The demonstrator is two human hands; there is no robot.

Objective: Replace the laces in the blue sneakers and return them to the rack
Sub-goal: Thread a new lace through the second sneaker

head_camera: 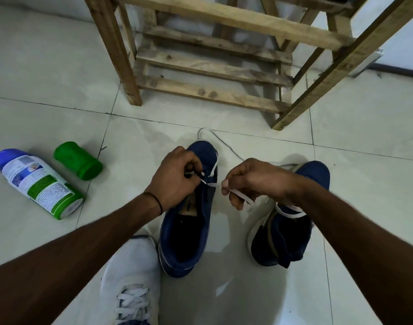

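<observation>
You're early in the job — your left hand point(175, 175) pinches the lace point(211, 174) at the left sneaker point(186, 231), your right hand point(252, 181) pinches its free end. Both sneakers sit on the floor; the right sneaker point(292, 221) and the rack point(215, 66) are still ahead.

Both my hands pinching a flat white lace: left hand point(175, 177) over the dark blue fabric sneaker point(189, 221), right hand point(252, 181) beside it.
</observation>
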